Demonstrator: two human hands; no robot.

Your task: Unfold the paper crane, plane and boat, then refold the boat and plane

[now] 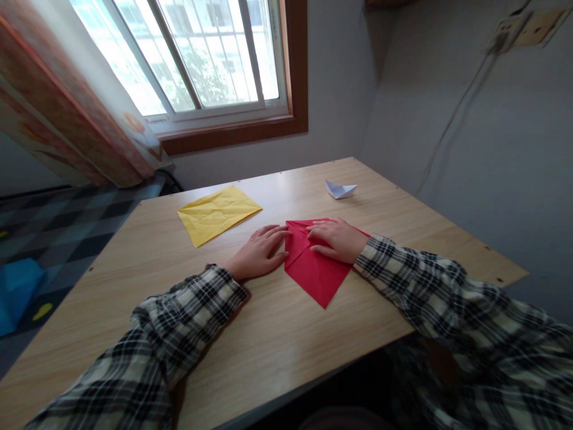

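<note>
A red sheet of paper (313,272), partly folded into a pointed shape, lies on the wooden table (268,334) in front of me. My left hand (259,251) rests flat on the table with its fingertips at the paper's left folded edge. My right hand (338,239) lies flat on the upper part of the red paper and presses it down. Both sleeves are checked black and white.
A creased yellow paper square (218,213) lies at the table's back left. A small white paper boat (340,190) stands at the back right. Behind the table are a window (201,60), a curtain (67,119) and grey walls. A checked floor lies to the left.
</note>
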